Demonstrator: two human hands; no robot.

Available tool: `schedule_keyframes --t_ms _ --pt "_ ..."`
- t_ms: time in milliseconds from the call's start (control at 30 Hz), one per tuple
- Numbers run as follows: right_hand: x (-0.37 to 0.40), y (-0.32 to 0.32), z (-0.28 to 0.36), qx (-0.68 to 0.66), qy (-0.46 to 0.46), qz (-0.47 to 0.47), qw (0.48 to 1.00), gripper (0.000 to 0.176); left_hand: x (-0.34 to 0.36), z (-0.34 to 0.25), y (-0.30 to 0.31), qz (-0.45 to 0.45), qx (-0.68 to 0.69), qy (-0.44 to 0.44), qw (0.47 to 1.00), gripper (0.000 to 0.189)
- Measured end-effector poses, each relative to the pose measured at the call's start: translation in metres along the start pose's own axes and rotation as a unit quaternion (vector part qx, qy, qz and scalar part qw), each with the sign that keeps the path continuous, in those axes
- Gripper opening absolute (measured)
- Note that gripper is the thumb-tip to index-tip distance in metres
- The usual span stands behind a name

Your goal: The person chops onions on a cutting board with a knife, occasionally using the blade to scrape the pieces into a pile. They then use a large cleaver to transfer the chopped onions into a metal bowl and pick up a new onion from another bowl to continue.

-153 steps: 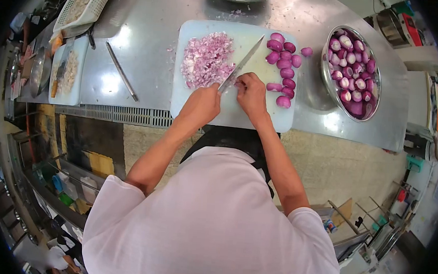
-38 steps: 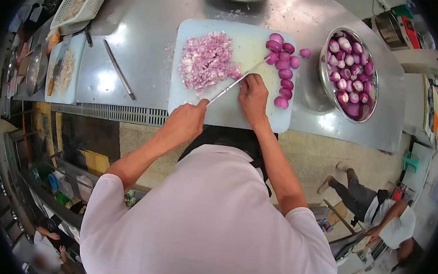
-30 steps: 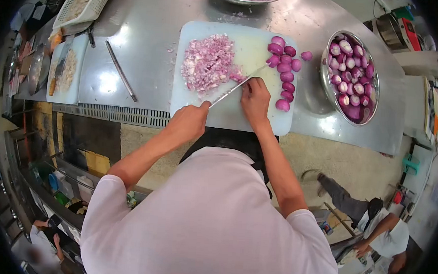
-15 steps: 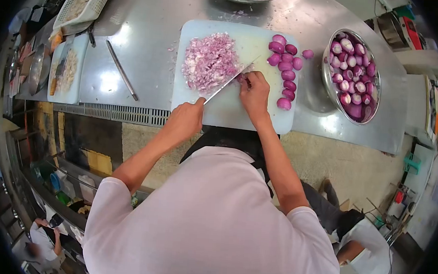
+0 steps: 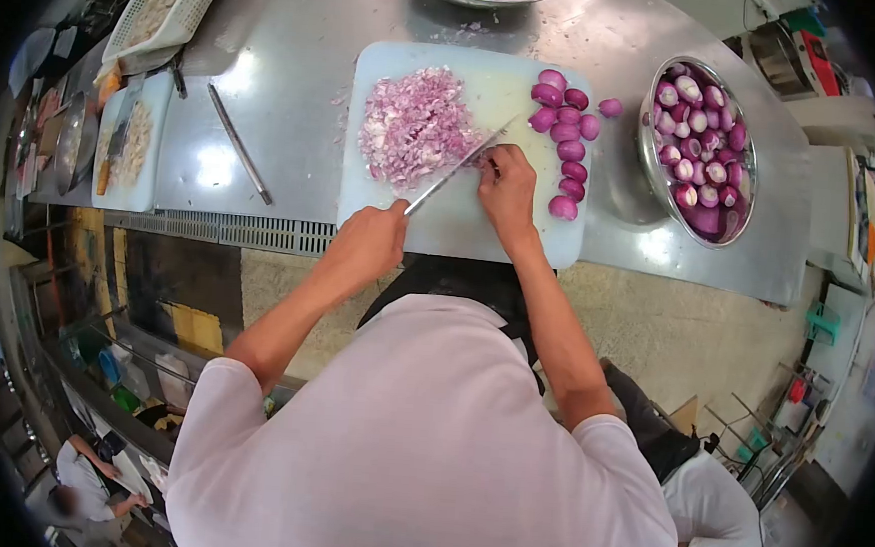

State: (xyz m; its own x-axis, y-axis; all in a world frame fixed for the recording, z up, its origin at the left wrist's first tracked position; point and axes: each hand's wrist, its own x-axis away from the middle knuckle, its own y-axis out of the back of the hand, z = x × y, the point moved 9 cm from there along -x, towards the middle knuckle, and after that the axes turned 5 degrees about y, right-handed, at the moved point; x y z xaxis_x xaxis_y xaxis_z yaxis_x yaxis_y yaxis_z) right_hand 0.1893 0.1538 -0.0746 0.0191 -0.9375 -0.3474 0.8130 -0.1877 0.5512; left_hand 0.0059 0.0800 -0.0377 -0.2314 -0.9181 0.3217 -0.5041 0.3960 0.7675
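Observation:
My left hand (image 5: 367, 239) is closed round the handle of a long knife (image 5: 445, 184), whose blade points up and to the right across the cutting board (image 5: 460, 237). Just right of the blade, my right hand (image 5: 508, 190) has its fingers curled on a purple onion piece (image 5: 486, 160), mostly hidden by them. Left of the blade lies a heap of chopped purple onion (image 5: 417, 124). Several peeled purple onions (image 5: 565, 132) form a rough column along the board's right side, one of them off the board.
A steel bowl (image 5: 649, 151) of peeled onions stands at right, another bowl (image 5: 482, 0) of chopped onion at the far edge. A metal rod (image 5: 239, 145) lies left, near a second board (image 5: 147, 181) and a white basket (image 5: 189, 13). Other people work behind, at lower left and right.
The whole view has shifted slightly left. My hands keep almost the same pose at the knife and onion piece. The person at lower right has moved and bent differently.

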Motion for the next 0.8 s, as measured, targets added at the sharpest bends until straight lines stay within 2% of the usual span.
schedule_keyframes --t_ms 67,167,300,367,800 --pt "0.001 0.006 0.014 0.015 0.065 -0.002 0.998 0.015 0.010 -0.005 0.011 -0.016 0.016 0.005 1.000 0.015" --pt "0.002 -0.001 0.011 0.065 0.080 0.022 0.994 0.015 0.001 0.019 -0.005 -0.022 -0.017 0.009 1.000 0.016" --pt "0.006 -0.002 0.007 0.045 0.017 0.050 0.998 0.014 0.012 0.006 0.004 -0.008 -0.013 0.031 0.999 0.018" --pt "0.005 -0.003 0.009 0.041 0.001 0.046 0.998 0.013 0.009 0.009 -0.007 -0.005 -0.009 0.008 1.000 0.019" --pt "0.010 -0.001 0.005 0.026 0.013 0.017 0.999 0.011 0.012 0.006 -0.002 0.009 0.005 0.010 1.000 0.020"
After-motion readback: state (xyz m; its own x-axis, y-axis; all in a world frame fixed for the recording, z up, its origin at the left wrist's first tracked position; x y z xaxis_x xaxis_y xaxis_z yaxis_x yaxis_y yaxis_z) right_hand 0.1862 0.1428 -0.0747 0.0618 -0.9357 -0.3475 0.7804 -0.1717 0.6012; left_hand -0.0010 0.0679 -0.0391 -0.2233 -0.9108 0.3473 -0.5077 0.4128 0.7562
